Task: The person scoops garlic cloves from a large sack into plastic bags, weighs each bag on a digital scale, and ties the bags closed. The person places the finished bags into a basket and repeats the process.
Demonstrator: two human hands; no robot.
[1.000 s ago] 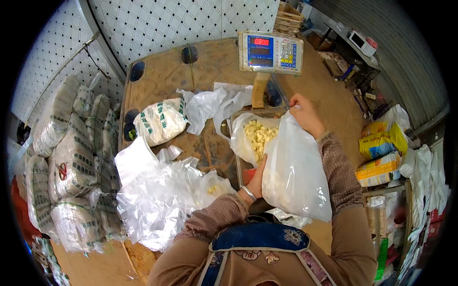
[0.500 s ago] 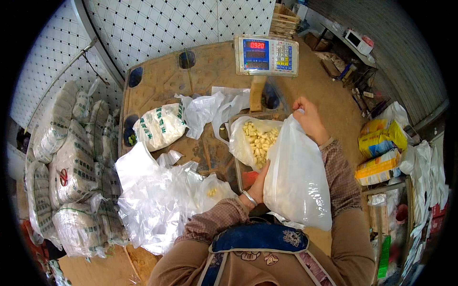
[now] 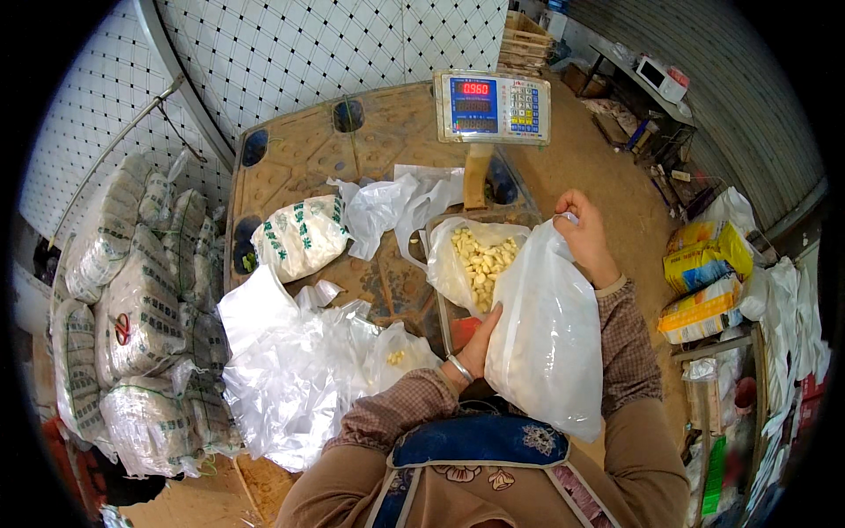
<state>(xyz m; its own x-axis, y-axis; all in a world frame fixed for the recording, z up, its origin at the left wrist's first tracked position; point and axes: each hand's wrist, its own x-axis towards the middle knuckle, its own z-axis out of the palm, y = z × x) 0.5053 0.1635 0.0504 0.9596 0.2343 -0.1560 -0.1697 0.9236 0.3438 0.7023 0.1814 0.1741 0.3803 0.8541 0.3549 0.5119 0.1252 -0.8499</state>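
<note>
Easy does it: bracing the big white bag (image 3: 550, 339), one o'clock from the wearer (image 3: 480, 497), looked wise against sagging! The left hand (image 3: 478, 348) set its thumb to it, hidden fingers' curl impossible to tell; the right hand (image 3: 584, 234) pinched its top tight; beyond, at twelve, pale cloves (image 3: 484, 264) filled an open bag (image 3: 443, 266).

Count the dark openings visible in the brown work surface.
4: one opening at the far left corner, one on the far edge, one beside the scale post, one left of the green-printed bag. More may be hidden.
</note>
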